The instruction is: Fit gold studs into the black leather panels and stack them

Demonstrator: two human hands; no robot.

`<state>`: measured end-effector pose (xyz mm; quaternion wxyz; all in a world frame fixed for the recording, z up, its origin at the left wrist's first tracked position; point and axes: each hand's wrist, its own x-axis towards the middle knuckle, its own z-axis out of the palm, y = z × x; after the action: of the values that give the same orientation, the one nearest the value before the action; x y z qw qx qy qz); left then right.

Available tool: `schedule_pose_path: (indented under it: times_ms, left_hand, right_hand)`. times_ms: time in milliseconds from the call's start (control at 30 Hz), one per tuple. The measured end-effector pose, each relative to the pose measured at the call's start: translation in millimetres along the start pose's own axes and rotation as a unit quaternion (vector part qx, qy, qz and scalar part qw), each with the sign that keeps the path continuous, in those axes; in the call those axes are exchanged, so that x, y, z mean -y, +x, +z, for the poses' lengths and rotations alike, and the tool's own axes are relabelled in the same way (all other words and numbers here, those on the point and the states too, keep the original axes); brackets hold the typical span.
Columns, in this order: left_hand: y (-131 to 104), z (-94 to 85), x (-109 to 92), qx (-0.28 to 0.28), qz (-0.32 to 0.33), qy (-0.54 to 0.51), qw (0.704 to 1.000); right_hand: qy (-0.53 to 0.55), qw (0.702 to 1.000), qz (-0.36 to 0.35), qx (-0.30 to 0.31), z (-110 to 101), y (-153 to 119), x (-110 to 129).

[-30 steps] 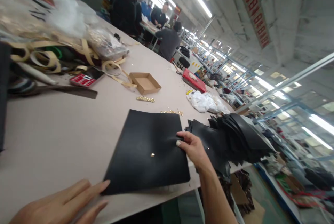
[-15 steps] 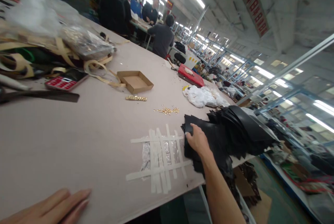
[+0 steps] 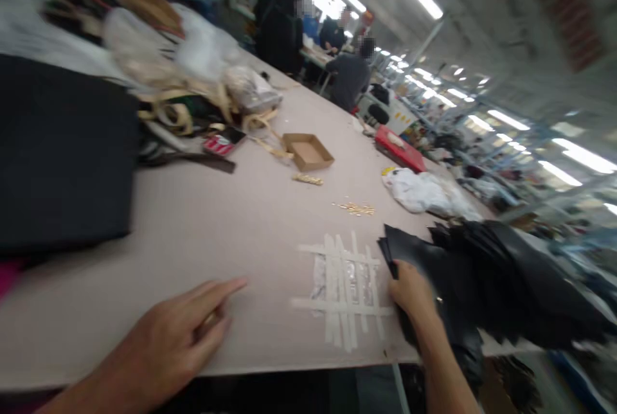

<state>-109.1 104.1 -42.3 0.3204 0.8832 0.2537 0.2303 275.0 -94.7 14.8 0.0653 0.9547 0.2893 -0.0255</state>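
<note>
My right hand (image 3: 413, 292) is closed on the left edge of a stack of black leather-like sheets (image 3: 434, 260), its fingertips partly hidden. My left hand (image 3: 180, 330) rests low over the table, index finger stretched out, the other fingers loosely bent. A small brownish spot shows between its fingers, too blurred to name. Between the hands, strips of whitish tape (image 3: 344, 305) form a grid over clear plastic on the tabletop. Behind it lie scattered small gold metal pieces (image 3: 357, 209) and a short row of gold pieces (image 3: 307, 179).
Beyond stands an open cardboard box (image 3: 308, 152). White plastic bags (image 3: 414, 189) and a red case (image 3: 400, 147) lie at the far right edge. A dark panel (image 3: 62, 157), tan strips (image 3: 178, 115) and a dark flat blade-like tool (image 3: 207, 160) are at left. Several people work behind.
The view has swung left, so the table things appear farther right. My left hand has come inward over the table. My right hand has gone from lying on the black sheets to gripping their edge.
</note>
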Motion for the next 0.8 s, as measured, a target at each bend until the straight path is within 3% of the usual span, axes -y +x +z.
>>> schedule_pose_path:
  times_ms: [67, 167, 267, 367, 467, 567, 700, 800]
  left_hand:
    - [7.0, -20.7, -21.5, 0.075, -0.074, -0.093, 0.990]
    - [7.0, -36.0, -29.9, 0.093, -0.118, -0.195, 0.969]
    - [-4.6, -36.1, -28.8, 0.076, -0.135, -0.258, 0.954]
    - [-14.8, -33.7, -26.3, 0.070, -0.130, -0.292, 0.945]
    - [-20.8, -37.1, -24.0, 0.075, -0.119, -0.271, 0.952]
    - [-26.6, -44.9, -23.0, 0.070, -0.094, -0.220, 0.968]
    - [-33.1, -56.1, -20.2, 0.081, -0.076, -0.179, 0.978]
    - [-34.8, -62.4, -14.9, 0.112, -0.091, -0.232, 0.962]
  right_hand:
    - [0.000, 1.000, -0.027, 0.005, 0.8, -3.3, 1.7]
    - [0.123, 0.988, -0.090, -0.028, 3.3, -13.1, 28.6]
    - [0.313, 0.927, -0.206, 0.001, -0.8, -50.0, 81.6]
    - [0.401, 0.850, -0.341, 0.034, -11.6, -95.7, 143.4]
    - [0.414, 0.787, -0.453, 0.063, -22.9, -126.2, 193.3]
    - [0.408, 0.741, -0.528, 0.071, -28.1, -138.6, 223.5]
    - [0.370, 0.721, -0.579, 0.087, -28.3, -140.1, 241.7]
    - [0.348, 0.718, -0.592, 0.109, -30.1, -137.1, 247.6]
